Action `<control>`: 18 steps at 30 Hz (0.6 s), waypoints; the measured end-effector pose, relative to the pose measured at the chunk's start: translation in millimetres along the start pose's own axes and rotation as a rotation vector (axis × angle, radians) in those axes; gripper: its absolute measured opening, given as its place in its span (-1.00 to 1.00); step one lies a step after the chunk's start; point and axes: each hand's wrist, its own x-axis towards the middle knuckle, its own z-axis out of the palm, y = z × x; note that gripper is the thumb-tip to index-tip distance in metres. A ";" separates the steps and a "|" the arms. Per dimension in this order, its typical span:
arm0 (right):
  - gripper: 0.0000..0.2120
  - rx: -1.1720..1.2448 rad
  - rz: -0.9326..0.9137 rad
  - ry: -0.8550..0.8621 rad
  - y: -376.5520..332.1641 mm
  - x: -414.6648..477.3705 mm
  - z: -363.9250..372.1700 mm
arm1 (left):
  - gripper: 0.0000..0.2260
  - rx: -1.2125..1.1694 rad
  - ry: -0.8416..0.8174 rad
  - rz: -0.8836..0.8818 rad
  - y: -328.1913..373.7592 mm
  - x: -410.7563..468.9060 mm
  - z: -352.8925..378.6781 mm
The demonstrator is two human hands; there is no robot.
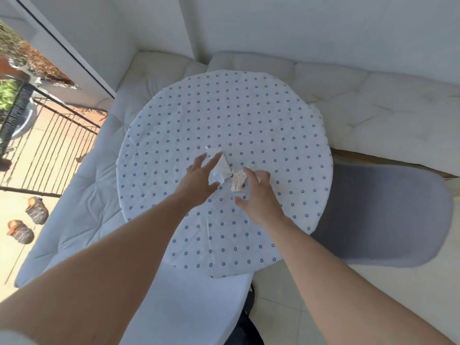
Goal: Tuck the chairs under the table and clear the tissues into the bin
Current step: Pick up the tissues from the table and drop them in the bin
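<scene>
both the left hand (199, 180) and the right hand (256, 195) reach with fingers spread over the crumpled tissues (221, 171) near the surface's (249, 115) middle, so gathering is in hand; next, pinch them.
</scene>
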 end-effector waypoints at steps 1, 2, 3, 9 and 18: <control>-0.19 -0.009 -0.029 0.006 1.3 6.0 2.7 | -0.27 0.034 0.001 0.006 -1.6 5.6 3.1; -0.21 -0.014 -0.051 0.013 2.4 11.4 4.8 | -0.35 0.046 0.028 0.002 -3.4 10.2 6.2; -0.25 -0.014 -0.064 0.019 3.5 15.8 6.4 | -0.46 0.027 0.085 -0.007 -5.4 14.4 9.1; -0.72 0.001 -0.026 0.092 5.1 19.9 11.5 | -0.85 -0.147 0.236 -0.101 -14.2 12.8 15.3; -0.86 0.047 0.076 0.114 -41.0 -64.4 20.4 | -0.94 -0.355 0.192 -0.121 -46.7 -100.6 -0.7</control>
